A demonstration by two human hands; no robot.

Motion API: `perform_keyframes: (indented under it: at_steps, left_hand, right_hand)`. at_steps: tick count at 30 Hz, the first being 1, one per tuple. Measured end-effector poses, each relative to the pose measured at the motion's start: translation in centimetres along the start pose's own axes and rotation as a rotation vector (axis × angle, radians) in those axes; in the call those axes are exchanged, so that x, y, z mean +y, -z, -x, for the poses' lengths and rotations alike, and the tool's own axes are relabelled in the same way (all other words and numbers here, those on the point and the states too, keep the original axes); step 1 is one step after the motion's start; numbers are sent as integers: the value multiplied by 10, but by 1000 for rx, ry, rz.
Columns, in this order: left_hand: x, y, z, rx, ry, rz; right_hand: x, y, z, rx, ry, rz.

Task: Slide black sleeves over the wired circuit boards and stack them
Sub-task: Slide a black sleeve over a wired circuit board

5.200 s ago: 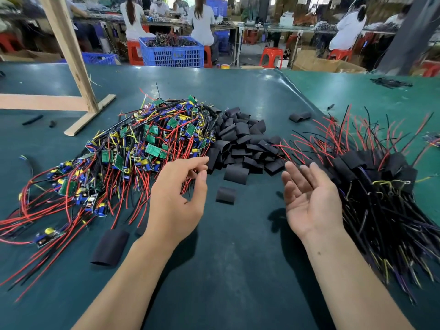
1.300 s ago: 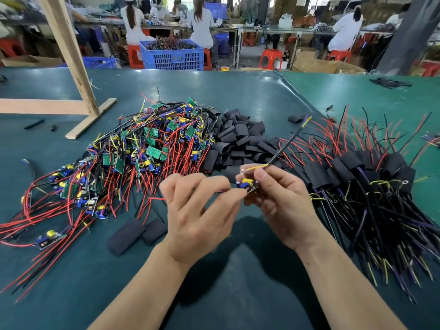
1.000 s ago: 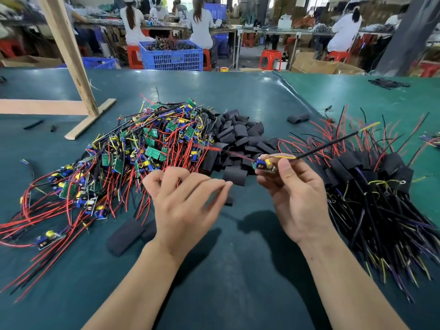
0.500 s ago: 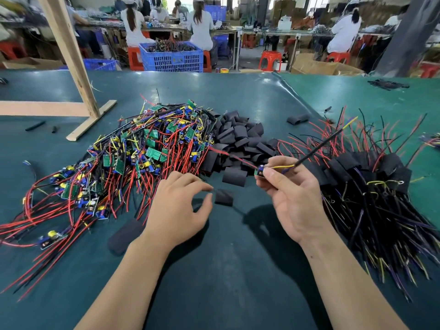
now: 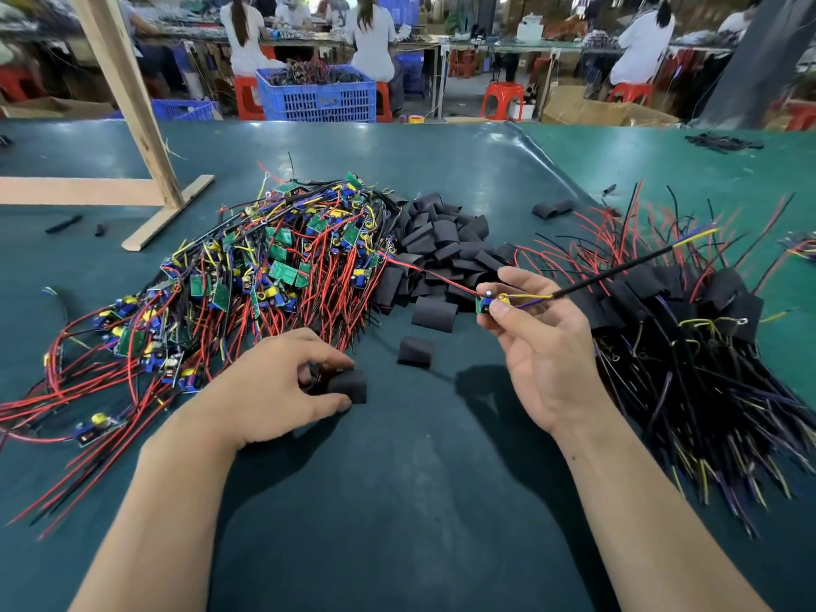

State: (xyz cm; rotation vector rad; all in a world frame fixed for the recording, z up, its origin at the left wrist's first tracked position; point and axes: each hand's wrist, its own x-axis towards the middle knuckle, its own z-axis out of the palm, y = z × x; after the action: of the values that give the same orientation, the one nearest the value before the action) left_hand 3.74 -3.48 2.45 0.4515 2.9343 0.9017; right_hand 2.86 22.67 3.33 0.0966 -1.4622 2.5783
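While right hand [image 5: 541,346] still pinches circuit board [image 5: 485,303] | left hand [image 5: 273,386] now grips black sleeve [image 5: 349,385]

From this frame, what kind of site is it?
Likely an electronics assembly workshop: a heap of red-wired green circuit boards on a long green-covered bench, a pile of black sleeves, and seated workers at rows of tables behind.

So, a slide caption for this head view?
Left hand picks a black sleeve; right hand holds a wired circuit board.
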Motion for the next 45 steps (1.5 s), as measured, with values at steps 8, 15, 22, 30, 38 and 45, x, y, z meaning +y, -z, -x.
perform_keyframes:
  at_steps: [8, 15, 22, 30, 38, 45]
  left_hand:
    - [7, -14, -8, 101, -33, -145]
    - [18, -24, -12, 167, -82, -205]
    - [29, -22, -8, 504, -162, 284]
    - [35, -21, -8, 664, -328, 285]
    - [34, -18, -7, 614, -428, 180]
    - [34, -25, -11, 501, -448, 111]
  right_hand:
    - [-1, 2, -3, 20, 11, 23]
    - [-4, 7, -5, 12, -19, 95]
    - [-15, 9, -4, -29, -23, -27]
    - [-18, 13, -3, -35, -38, 83]
    - [-13, 16, -6, -3, -38, 203]
    - [-10, 16, -4, -115, -16, 318]
